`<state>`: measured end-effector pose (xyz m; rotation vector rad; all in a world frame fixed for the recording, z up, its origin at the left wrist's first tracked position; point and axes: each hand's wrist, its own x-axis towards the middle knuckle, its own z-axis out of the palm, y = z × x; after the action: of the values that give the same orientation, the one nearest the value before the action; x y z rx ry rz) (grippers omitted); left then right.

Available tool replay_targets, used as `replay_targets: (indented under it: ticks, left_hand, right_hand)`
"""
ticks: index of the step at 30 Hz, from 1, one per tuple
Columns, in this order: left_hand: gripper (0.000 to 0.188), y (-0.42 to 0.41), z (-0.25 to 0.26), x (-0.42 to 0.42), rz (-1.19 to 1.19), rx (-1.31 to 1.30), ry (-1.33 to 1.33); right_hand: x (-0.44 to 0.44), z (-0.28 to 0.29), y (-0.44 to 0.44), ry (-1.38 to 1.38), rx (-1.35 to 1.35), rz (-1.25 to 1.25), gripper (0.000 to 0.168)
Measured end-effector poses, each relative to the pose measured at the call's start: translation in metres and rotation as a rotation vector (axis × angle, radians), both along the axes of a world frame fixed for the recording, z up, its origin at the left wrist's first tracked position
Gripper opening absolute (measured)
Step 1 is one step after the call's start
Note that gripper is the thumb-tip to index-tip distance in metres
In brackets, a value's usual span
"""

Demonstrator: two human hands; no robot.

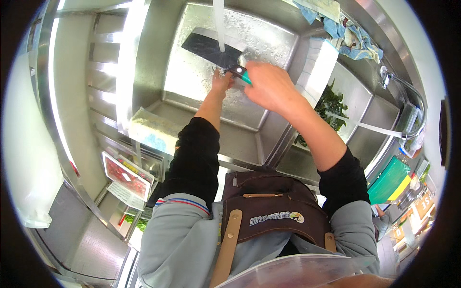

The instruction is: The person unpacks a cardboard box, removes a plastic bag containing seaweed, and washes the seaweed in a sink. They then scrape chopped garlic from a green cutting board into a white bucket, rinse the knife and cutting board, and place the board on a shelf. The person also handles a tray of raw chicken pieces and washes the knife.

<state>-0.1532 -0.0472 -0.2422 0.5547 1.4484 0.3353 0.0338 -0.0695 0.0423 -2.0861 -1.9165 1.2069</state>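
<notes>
My right hand is closed around the green handle of a cleaver. Its broad dark blade points to the upper left over a wet stainless steel sink basin. A stream of water falls from the top of the view onto the blade and splashes there. Just below the blade's handle end is my left hand, its fingers raised close to the metal. Whether those fingers grip the blade or only touch it, I cannot tell.
A white and blue cloth drapes over the divider to a second basin, where running water meets dark leafy greens. Another cloth hangs on the left rim. More rags lie behind. Trays of red food sit lower left; a green board is at right.
</notes>
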Motion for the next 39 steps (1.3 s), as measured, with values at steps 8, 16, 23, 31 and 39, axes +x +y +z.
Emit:
replay_targets:
  ticks: [8, 16, 23, 31, 39]
  left_hand:
    - [0.04, 0.002, -0.084, 0.019, 0.758, -0.135, -0.63]
    - [0.028, -0.007, -0.013, -0.009, 0.116, -0.031, -0.103]
    - [0.021, -0.014, 0.049, -0.073, 0.281, -0.011, -0.036]
    - [0.037, 0.128, 0.116, -0.053, 0.139, 0.423, -0.055]
    - [0.054, 0.122, 0.162, 0.005, -0.101, 0.353, -0.265]
  right_hand:
    - [0.016, -0.014, -0.018, 0.638, -0.316, -0.33, 0.024]
    - [-0.016, -0.061, 0.02, 2.283, -0.882, -1.002, 0.026]
    - [0.004, -0.046, -0.037, 2.431, -0.917, -1.108, 0.032]
    - [0.028, -0.03, -0.078, 2.012, -0.903, -1.096, 0.023]
    - [-0.037, -0.081, 0.059, 1.868, -0.655, -1.029, 0.01]
